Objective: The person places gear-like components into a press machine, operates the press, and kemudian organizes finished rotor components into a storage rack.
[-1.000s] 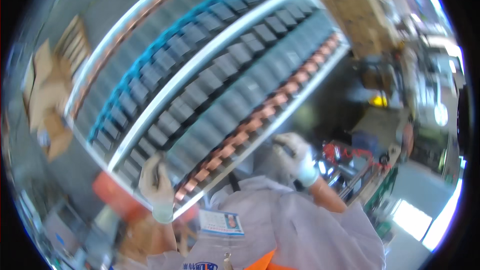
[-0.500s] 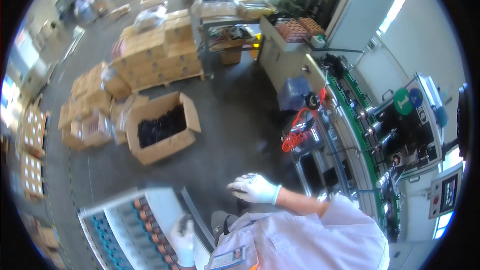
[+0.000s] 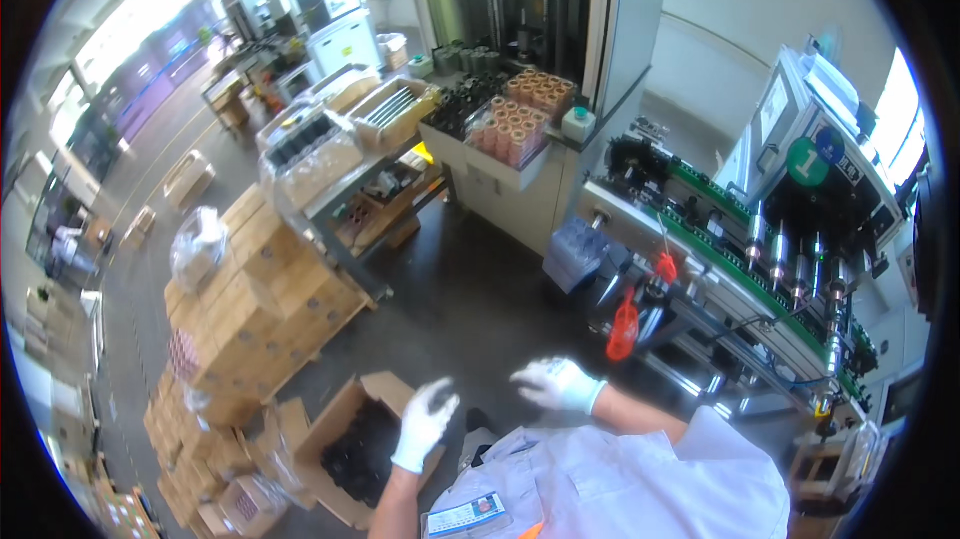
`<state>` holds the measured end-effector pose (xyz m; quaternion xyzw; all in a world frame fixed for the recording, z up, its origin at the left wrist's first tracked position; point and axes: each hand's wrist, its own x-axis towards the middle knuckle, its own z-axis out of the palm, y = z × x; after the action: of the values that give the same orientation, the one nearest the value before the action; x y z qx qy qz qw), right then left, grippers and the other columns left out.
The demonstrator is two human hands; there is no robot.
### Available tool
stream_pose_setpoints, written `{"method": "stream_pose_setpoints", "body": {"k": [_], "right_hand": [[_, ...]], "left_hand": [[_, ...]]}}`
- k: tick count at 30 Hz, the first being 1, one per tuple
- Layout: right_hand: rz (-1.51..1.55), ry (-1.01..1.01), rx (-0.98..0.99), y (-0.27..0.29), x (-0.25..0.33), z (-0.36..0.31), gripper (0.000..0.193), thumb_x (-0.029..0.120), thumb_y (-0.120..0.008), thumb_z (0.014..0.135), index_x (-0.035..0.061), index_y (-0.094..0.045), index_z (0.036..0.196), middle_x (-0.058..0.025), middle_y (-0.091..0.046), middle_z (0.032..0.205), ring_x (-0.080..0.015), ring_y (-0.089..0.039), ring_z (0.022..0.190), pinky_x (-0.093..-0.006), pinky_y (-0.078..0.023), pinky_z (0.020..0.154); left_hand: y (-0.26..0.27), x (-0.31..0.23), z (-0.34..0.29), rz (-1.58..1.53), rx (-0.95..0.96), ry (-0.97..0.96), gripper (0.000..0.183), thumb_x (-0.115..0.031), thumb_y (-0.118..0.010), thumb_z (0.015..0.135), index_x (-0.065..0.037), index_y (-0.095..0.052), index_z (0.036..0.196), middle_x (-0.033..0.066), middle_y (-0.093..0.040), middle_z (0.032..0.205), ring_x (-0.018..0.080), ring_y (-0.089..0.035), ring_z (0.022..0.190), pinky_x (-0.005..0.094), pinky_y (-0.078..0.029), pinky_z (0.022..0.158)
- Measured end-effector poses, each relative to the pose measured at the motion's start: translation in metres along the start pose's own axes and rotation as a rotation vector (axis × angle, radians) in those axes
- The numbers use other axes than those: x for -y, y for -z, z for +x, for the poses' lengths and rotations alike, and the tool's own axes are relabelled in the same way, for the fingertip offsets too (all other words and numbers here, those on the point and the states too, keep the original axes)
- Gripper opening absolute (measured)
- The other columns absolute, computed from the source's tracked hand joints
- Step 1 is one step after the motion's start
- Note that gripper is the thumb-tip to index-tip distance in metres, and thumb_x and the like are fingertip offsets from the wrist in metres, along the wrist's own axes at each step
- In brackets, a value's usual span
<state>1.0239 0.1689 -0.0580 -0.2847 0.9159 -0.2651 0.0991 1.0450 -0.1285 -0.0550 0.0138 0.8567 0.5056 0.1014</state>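
Both my hands wear white gloves and are held in front of my body. My left hand (image 3: 427, 426) is over the right edge of an open cardboard box (image 3: 398, 395) on the floor. Its fingers are apart, and I see nothing in them. Black parts (image 3: 358, 454) fill the bottom of that box. To the right, my right hand (image 3: 558, 385) hovers above the floor, fingers stretched out, with nothing visible in it. Neither hand touches the other.
Stacked cartons (image 3: 262, 314) stand on a pallet at the left. A cart (image 3: 325, 197) with trays is beyond them. Ahead, copper-coloured cylinders (image 3: 517, 129) sit on a cabinet. A conveyor line (image 3: 720, 251) runs along the right, with a red coiled hose (image 3: 623, 327) and a blue bin (image 3: 577, 255).
My view has swung to the right, and the rack of parts at lower left has left the picture. My left hand has come up away from that rack.
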Motion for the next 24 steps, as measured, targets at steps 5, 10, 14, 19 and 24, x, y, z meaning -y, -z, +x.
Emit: {"method": "stream_pose_setpoints", "body": {"k": [5,10,14,19,24], "right_hand": [[0.187,-0.27,-0.118,0.018,-0.023,0.068,0.032,0.029,-0.058,0.094,0.0116,-0.067,0.12,-0.0132,-0.068,0.104,-0.0321,-0.066,0.098,-0.0415,-0.052,0.087],[0.22,-0.42,-0.183,0.032,-0.074,0.139,0.031,0.03,-0.059,0.094,0.0145,-0.068,0.119,-0.0153,-0.068,0.103,-0.0349,-0.066,0.097,-0.0436,-0.052,0.087],[0.284,-0.469,-0.336,0.06,-0.131,0.207,0.03,0.03,-0.06,0.093,0.0164,-0.068,0.118,-0.0158,-0.068,0.105,-0.0356,-0.066,0.098,-0.0439,-0.052,0.086],[0.323,-0.546,-0.39,0.115,-0.188,0.265,0.03,0.027,-0.06,0.094,0.0108,-0.068,0.117,-0.0155,-0.068,0.105,-0.0354,-0.066,0.098,-0.0428,-0.052,0.086],[0.303,-0.716,-0.528,0.157,-0.218,0.281,0.029,0.024,-0.063,0.093,0.0085,-0.068,0.116,-0.0165,-0.068,0.1,-0.0347,-0.066,0.096,-0.0423,-0.052,0.083]], "left_hand": [[0.049,-0.041,0.214,0.168,0.108,-0.405,0.041,-0.022,-0.073,0.088,-0.004,-0.066,0.123,0.0108,-0.068,0.108,0.0186,-0.065,0.09,0.0331,-0.053,0.082],[0.032,-0.11,0.416,0.332,0.103,-0.609,0.038,-0.026,-0.07,0.089,-0.009,-0.067,0.123,0.0126,-0.065,0.107,0.0247,-0.065,0.089,0.037,-0.053,0.081],[0.003,-0.148,0.544,0.597,-0.037,-0.917,0.029,-0.023,-0.07,0.087,-0.013,-0.068,0.114,0.0113,-0.063,0.098,0.0302,-0.065,0.089,0.0426,-0.053,0.077],[-0.021,-0.167,0.651,0.917,0.174,-1.03,0.023,-0.029,-0.072,0.083,-0.021,-0.07,0.104,0.0123,-0.061,0.096,0.0337,-0.062,0.089,0.0483,-0.049,0.075],[-0.017,-0.17,0.704,0.794,0.605,-1.019,0.024,-0.031,-0.075,0.081,-0.014,-0.069,0.097,0.0142,-0.061,0.098,0.0342,-0.064,0.092,0.0462,-0.051,0.077]]}}
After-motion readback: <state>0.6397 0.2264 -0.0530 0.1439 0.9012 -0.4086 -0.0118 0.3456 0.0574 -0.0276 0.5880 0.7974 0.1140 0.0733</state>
